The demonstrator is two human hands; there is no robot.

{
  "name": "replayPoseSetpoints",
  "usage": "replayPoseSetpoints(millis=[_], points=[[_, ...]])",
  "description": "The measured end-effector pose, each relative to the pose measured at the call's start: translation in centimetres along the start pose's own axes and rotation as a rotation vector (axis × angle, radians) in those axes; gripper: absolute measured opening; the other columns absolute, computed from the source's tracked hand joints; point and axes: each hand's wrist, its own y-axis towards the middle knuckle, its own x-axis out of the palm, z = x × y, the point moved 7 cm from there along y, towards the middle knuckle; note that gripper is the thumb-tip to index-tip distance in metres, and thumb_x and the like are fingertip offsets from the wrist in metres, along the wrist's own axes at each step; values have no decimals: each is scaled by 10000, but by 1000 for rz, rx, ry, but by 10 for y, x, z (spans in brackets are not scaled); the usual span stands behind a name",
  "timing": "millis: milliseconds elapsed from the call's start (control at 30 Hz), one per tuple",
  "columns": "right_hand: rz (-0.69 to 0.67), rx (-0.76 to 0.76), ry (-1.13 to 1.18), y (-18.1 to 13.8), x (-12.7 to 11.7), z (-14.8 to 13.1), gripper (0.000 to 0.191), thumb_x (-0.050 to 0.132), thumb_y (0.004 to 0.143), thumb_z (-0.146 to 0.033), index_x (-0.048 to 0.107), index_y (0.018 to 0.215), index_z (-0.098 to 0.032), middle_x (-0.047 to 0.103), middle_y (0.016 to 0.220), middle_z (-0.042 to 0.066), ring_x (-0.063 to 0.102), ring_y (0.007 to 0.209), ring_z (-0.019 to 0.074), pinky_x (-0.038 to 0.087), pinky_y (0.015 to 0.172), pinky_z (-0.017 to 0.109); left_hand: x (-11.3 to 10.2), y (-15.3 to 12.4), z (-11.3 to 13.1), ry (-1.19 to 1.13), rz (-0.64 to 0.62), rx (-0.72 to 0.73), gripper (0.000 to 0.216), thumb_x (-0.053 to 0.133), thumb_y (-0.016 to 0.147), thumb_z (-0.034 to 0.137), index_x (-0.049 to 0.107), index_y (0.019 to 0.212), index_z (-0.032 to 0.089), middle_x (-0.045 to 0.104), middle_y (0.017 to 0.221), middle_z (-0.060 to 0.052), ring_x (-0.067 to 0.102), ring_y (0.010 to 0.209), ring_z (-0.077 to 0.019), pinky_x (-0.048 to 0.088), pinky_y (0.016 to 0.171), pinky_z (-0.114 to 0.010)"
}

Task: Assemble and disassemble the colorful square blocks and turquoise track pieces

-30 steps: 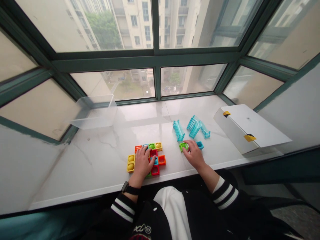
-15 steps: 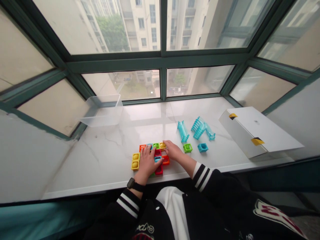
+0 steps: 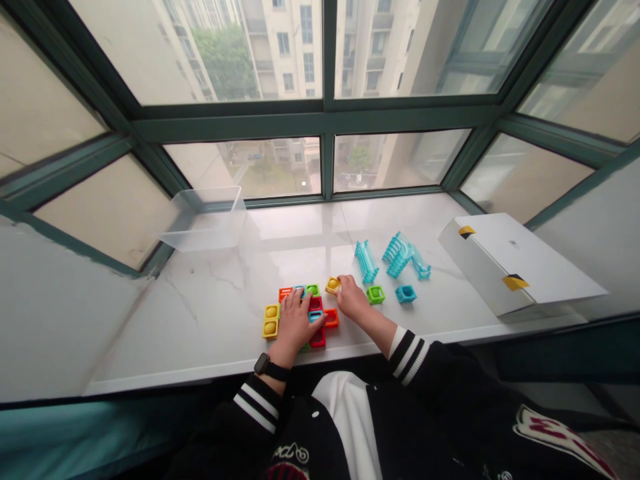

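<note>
Right hand (image 3: 353,298) sits on the white marble sill (image 3: 210,293), its fingers (image 3: 341,282) drawn into a narrow pinch on a small yellow block (image 3: 333,285). That block stands askew, just off the top corner of a flat cluster of bright square blocks (image 3: 317,340), no longer squared up with the row of orange, blue and green pieces beside it. It looks like the piece now being separated from the cluster.

Left hand (image 3: 295,327), with a black watch (image 3: 265,365) on its wrist, lies spread and open over the cluster, pressing down on it rather than gripping. Two yellow blocks (image 3: 271,320) show at the cluster's left edge, and red, orange and blue pieces show around the fingers.

Just right of the right hand are a green block (image 3: 375,295) and a teal block (image 3: 405,294), well apart from each other. Behind them lie clear teal ramps (image 3: 400,255). Further right is a white box (image 3: 515,263) with yellow-and-black tape, and far left, a clear plastic tub (image 3: 205,220) stands against the window.
</note>
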Motion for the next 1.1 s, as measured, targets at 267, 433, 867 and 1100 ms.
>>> replayPoseSetpoints(millis=[267,433,867,1100], points=[[132,-126,304,-9,-23,-4,391,636,954,-203,567,1339,-192,595,1311,143,675,980,225,583,978,444,0,0,1,28,-3,14,680,673,921,610,583,1474,226,500,1600,-171,400,1521,-393,310,1254,-587],[-35,8,742,-17,-16,5,409,667,923,-353,584,1302,-225,572,1328,122,693,895,197,661,639,354,-1,0,0,18,4,15,666,667,927,599,576,1482,244,496,1609,-156,396,1527,-387,304,1259,-578],[-365,277,1312,-55,-13,-2,398,805,862,-475,665,1154,-245,681,1108,47,665,725,123,579,545,228,-40,2,21,-246,85,109,631,619,988,534,497,1534,242,568,1544,-134,433,1514,-369,291,1278,-629],[-422,268,1339,-59,-4,-7,401,683,949,-516,578,1235,-256,679,1056,30,677,684,114,595,583,242,-60,4,46,-467,92,109,535,699,943,411,571,1440,258,670,1399,-122,636,1308,-310,519,1139,-499]])
